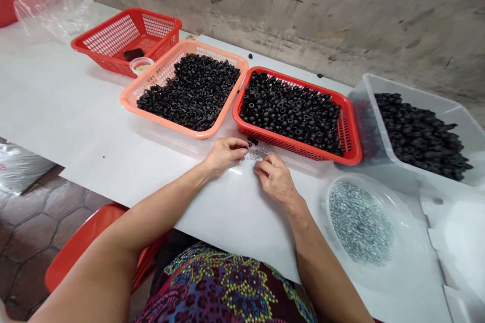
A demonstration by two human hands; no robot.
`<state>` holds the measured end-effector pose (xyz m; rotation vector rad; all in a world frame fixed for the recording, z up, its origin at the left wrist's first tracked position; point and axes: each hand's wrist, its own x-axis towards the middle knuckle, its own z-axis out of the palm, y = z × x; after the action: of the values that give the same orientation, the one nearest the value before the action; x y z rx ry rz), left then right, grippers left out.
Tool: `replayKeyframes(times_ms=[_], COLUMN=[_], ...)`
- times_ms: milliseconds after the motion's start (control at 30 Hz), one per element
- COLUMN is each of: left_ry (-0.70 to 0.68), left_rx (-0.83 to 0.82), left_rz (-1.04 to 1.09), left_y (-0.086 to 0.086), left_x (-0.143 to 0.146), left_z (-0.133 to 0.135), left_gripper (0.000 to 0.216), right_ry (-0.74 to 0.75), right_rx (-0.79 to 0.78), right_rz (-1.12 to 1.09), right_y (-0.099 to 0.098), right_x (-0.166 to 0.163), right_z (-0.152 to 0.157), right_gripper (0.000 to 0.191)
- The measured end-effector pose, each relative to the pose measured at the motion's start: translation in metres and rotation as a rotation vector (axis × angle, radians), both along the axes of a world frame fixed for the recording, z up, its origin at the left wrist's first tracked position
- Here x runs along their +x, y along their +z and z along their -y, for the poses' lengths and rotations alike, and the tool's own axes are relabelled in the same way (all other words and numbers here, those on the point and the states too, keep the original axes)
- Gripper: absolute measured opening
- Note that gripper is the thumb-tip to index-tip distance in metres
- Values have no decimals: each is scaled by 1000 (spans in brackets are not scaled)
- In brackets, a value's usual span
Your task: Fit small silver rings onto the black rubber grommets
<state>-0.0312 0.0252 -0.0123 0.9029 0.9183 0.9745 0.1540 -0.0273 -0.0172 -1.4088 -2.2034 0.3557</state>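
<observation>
My left hand (226, 156) is closed in a pinch, with a small black part (246, 149) at its fingertips. My right hand (276, 177) faces it across a short gap, thumb and fingers pressed together; whatever they hold is too small to make out. Between and just beyond the fingertips lies a loose scatter of tiny shiny metal pieces (259, 152). A few black parts (252, 141) rest behind it, near the red basket (291, 150) of round black pieces with holes. Left of that, an orange basket (166, 126) holds many smaller black pieces.
On the right stand a clear bin (382, 126) of black pieces and a round tub (326, 207) of shiny metal bits. Another red basket (109, 63), a small cup (141, 65) and a plastic bag (55, 12) are at the left. A concrete wall (303, 20) borders the table.
</observation>
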Motion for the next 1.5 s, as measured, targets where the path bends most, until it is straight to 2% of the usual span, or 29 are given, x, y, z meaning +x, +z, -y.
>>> replayKeyframes(times_ms=[200, 333, 500, 667, 833, 1000, 1167, 1500], left_ry=[-65, -141, -192, -252, -284, -288, -269, -186], left_rx=[54, 51, 81, 124, 143, 98, 57, 6], left_rz=[-16, 1, -15, -13, -19, -31, 48, 143], left_y=[1, 1, 2, 4, 3, 0, 1, 3], left_x=[1, 1, 3, 7, 10, 10, 11, 10], left_z=[3, 5, 8, 14, 17, 16, 17, 15], left_gripper=[27, 26, 24, 21, 15, 22, 27, 35], right_ry=[-13, -98, -259, -257, -278, -220, -188, -79], right_rx=[-14, -39, -220, -295, -194, -48, 70, 182], right_rz=[-16, -297, -557, -720, -719, -705, -675, -457], right_y=[-2, 6, 18, 22, 24, 18, 11, 5], right_x=[-5, -7, -8, -10, -17, -21, -22, -20], right_z=[-2, -1, 1, 5, 9, 9, 7, 6], right_gripper=[21, 15, 8, 15, 10, 11, 13, 27])
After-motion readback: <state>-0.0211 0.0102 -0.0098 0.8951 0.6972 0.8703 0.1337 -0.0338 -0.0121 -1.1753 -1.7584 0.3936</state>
